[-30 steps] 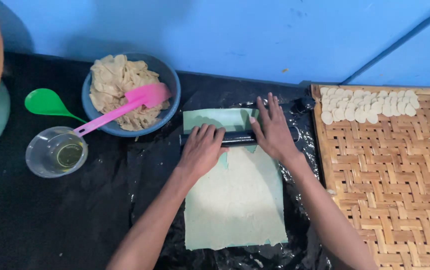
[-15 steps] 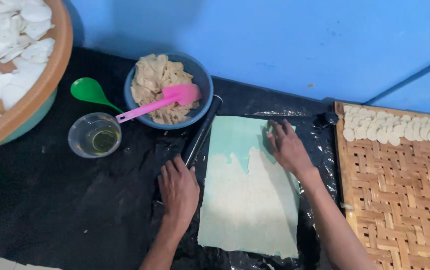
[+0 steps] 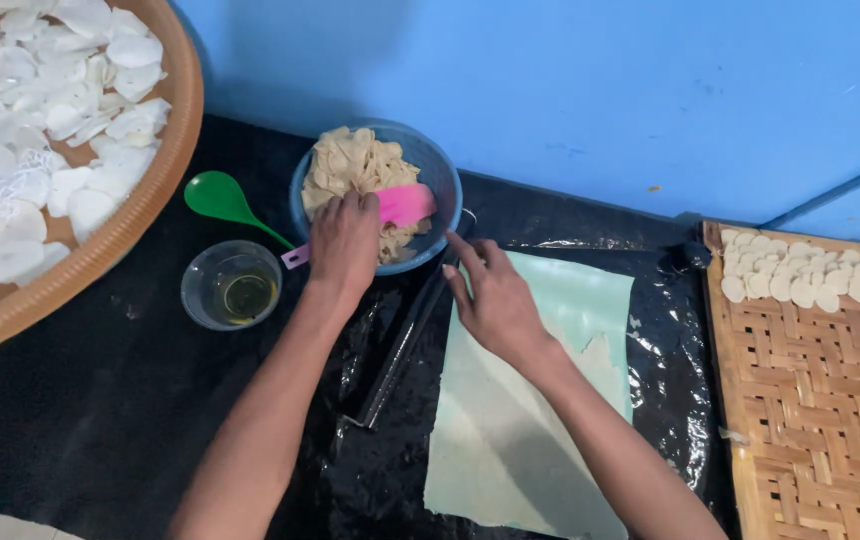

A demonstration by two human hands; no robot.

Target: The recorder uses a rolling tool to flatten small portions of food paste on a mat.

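My left hand (image 3: 345, 240) is closed around the handle of a pink spatula (image 3: 405, 203) whose blade lies in a blue bowl (image 3: 447, 185) of beige dough (image 3: 350, 160). My right hand (image 3: 495, 300) rests, fingers apart, on the top left corner of a thin pale green sheet (image 3: 530, 440) spread over black plastic. Its fingertips reach toward the bowl's rim. A black rolling pin (image 3: 400, 350) lies slantwise between my two arms, along the sheet's left edge, with neither hand on it.
A green spoon (image 3: 215, 195) and a small clear cup of yellowish liquid (image 3: 230, 285) sit left of the bowl. A round woven tray (image 3: 165, 190) with white discs fills the upper left. A square woven mat (image 3: 820, 400) at right carries rows of pale discs (image 3: 820, 275). A blue wall stands behind.
My left hand has gone from the table beside the rolling pin up to the bowl and taken the spatula. My right hand slid left to the sheet's corner. The view has shifted left.
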